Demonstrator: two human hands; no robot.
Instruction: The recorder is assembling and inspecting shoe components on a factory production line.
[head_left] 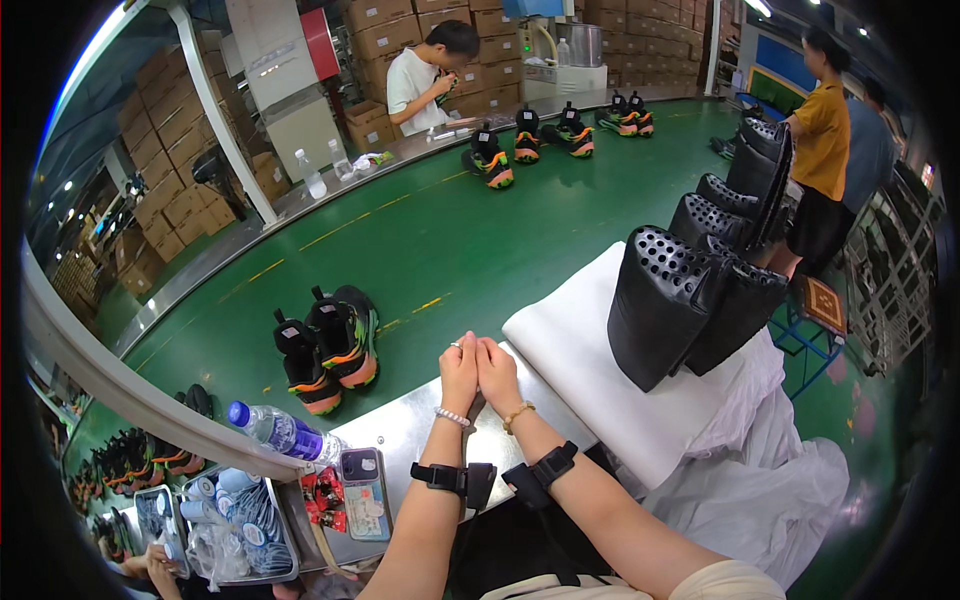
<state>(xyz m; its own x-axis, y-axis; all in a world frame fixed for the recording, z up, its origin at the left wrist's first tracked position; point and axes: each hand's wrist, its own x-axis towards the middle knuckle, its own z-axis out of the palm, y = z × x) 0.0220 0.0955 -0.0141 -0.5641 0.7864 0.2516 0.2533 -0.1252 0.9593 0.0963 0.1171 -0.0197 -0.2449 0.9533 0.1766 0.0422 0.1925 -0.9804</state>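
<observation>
- Hands meet just above the silver surface [400, 425]: our left hand [459, 378] and right hand [497, 376] press together, fingers curled. We cannot tell whether anything sits between the palms; a small thing there could drop if our fingers loosen.
- Shoes, the nearest black-and-orange pair [335, 345], stand side by side at about 9 o'clock from our hands, on the green surface [430, 240], apart from us. A careless leftward sweep could tip them; if that surface is a running belt, which we cannot tell, they could slip out of reach.
- Black perforated pieces [655, 310] crowd together upright at 2 o'clock on a white sheet [570, 315]. They look tall and top-heavy, so a bump from our right forearm or a tug on the sheet could topple several.
- Black strap [552, 465] on our right wrist, at 5 o'clock, could snag the sheet's near edge and drag it.
- Water bottle [285, 432] sits between 8 and 9 o'clock, phone [363, 495] between 7 and 8. Our left elbow, swinging outward, could knock either; a loose cap would then let water reach the phone.
</observation>
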